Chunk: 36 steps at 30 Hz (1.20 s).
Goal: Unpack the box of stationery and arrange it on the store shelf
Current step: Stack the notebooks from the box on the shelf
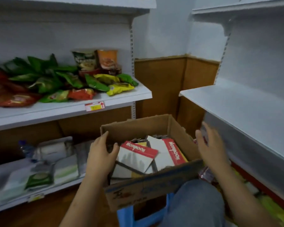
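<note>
An open cardboard box (147,184) stands on a blue stool in front of me. Inside lie red-and-white notebooks (138,153) and other flat stationery, partly stacked and tilted. My left hand (102,154) rests on the box's left wall, thumb over the rim and fingers spread. My right hand (210,145) hovers at the box's right side with straight fingers, blurred, holding nothing that I can see. A bare white shelf (236,108) runs along the right.
The left shelf unit (69,108) carries snack packets and cup noodles (97,61) on its middle board and pale packages on its lower board. Under the right shelf lie red and yellow packs (208,174). My knee in jeans (195,202) is beside the box.
</note>
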Each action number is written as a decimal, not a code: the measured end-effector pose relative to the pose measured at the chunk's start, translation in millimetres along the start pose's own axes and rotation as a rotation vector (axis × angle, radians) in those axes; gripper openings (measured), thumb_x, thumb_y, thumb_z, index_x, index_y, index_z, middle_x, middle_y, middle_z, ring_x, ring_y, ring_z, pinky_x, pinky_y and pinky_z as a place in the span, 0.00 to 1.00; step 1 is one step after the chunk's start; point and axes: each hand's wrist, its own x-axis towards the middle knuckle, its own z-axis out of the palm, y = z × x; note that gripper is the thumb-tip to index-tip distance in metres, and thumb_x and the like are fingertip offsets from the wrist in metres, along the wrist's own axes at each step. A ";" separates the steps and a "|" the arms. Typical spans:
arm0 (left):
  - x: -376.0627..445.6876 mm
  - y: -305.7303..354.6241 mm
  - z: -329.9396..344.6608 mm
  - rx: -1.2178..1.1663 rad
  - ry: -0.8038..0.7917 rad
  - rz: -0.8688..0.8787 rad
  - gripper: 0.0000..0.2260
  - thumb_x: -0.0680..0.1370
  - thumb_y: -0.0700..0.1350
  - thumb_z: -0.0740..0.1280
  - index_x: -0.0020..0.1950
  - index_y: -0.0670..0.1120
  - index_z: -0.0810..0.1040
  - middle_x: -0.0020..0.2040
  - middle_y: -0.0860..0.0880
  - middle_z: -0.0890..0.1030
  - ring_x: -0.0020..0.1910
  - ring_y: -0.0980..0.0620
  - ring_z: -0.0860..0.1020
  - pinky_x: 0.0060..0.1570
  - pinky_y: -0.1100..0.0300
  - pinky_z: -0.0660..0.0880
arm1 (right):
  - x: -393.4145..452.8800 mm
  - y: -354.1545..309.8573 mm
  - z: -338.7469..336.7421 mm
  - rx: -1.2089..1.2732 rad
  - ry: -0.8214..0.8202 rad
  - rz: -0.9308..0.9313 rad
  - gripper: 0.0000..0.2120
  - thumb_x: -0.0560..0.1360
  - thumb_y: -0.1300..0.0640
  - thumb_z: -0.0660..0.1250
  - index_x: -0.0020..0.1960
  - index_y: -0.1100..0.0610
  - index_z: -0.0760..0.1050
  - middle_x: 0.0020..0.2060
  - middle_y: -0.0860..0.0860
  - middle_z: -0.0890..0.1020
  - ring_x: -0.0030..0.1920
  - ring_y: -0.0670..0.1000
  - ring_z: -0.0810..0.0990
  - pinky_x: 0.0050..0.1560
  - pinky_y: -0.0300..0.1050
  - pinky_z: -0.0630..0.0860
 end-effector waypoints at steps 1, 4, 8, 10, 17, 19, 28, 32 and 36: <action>-2.0 -10.0 0.7 0.000 -0.005 -0.013 0.26 0.77 0.59 0.61 0.74 0.52 0.67 0.67 0.51 0.75 0.66 0.52 0.71 0.62 0.51 0.75 | -1.5 -4.7 13.4 -0.006 -0.039 -0.011 0.30 0.78 0.37 0.51 0.77 0.48 0.59 0.75 0.51 0.64 0.73 0.54 0.65 0.68 0.54 0.66; -8.9 -19.6 6.9 0.010 -0.025 -0.032 0.26 0.79 0.55 0.63 0.76 0.53 0.64 0.69 0.54 0.72 0.68 0.54 0.68 0.63 0.56 0.71 | -0.9 -15.4 47.8 -0.081 -0.123 -0.034 0.28 0.80 0.39 0.53 0.77 0.47 0.58 0.75 0.49 0.64 0.73 0.54 0.65 0.68 0.56 0.67; -16.1 -16.5 28.8 0.049 -0.125 -0.019 0.29 0.79 0.54 0.65 0.78 0.52 0.60 0.75 0.53 0.66 0.69 0.54 0.68 0.66 0.56 0.70 | 8.5 -7.5 90.2 -0.238 -0.294 -0.026 0.29 0.78 0.39 0.60 0.75 0.45 0.57 0.73 0.50 0.68 0.70 0.56 0.70 0.66 0.59 0.72; -13.6 -15.4 39.2 0.148 -0.211 0.014 0.31 0.78 0.54 0.67 0.78 0.54 0.58 0.73 0.52 0.68 0.68 0.53 0.70 0.66 0.55 0.69 | 21.0 6.4 107.8 -0.384 -0.446 0.049 0.36 0.73 0.35 0.64 0.75 0.44 0.54 0.72 0.51 0.69 0.68 0.57 0.71 0.64 0.59 0.73; 19.9 1.2 83.3 0.468 -0.952 -0.146 0.53 0.74 0.59 0.71 0.77 0.57 0.28 0.78 0.41 0.31 0.76 0.30 0.50 0.72 0.39 0.62 | 52.1 19.3 137.2 -0.470 -1.026 0.356 0.61 0.59 0.25 0.71 0.79 0.51 0.44 0.76 0.54 0.59 0.72 0.59 0.64 0.69 0.55 0.66; 19.0 3.9 98.2 0.565 -1.068 -0.110 0.49 0.78 0.52 0.68 0.76 0.57 0.27 0.76 0.40 0.27 0.75 0.27 0.49 0.72 0.36 0.61 | 50.9 16.8 139.7 -0.549 -1.158 0.348 0.67 0.58 0.25 0.72 0.78 0.52 0.35 0.78 0.55 0.51 0.75 0.59 0.59 0.71 0.53 0.64; 43.9 -22.9 81.5 0.639 -0.592 0.295 0.20 0.81 0.49 0.60 0.72 0.46 0.64 0.62 0.43 0.77 0.57 0.42 0.78 0.47 0.52 0.73 | 34.2 7.9 136.9 -0.624 -1.071 -0.249 0.65 0.60 0.23 0.67 0.75 0.45 0.26 0.73 0.53 0.24 0.74 0.59 0.27 0.75 0.64 0.40; 56.8 -34.1 72.8 0.469 -0.324 0.120 0.15 0.80 0.46 0.58 0.66 0.50 0.72 0.50 0.45 0.82 0.44 0.42 0.81 0.37 0.54 0.75 | 37.0 7.7 148.7 -0.747 -1.182 -0.352 0.62 0.65 0.29 0.70 0.76 0.47 0.27 0.75 0.55 0.28 0.77 0.61 0.33 0.76 0.64 0.47; 46.5 -35.4 78.0 0.417 -0.276 0.116 0.12 0.79 0.47 0.59 0.61 0.49 0.73 0.50 0.45 0.82 0.43 0.42 0.80 0.36 0.55 0.75 | 32.6 -5.7 156.0 -0.811 -1.104 -0.551 0.50 0.74 0.39 0.68 0.79 0.50 0.37 0.78 0.55 0.38 0.78 0.63 0.45 0.72 0.57 0.62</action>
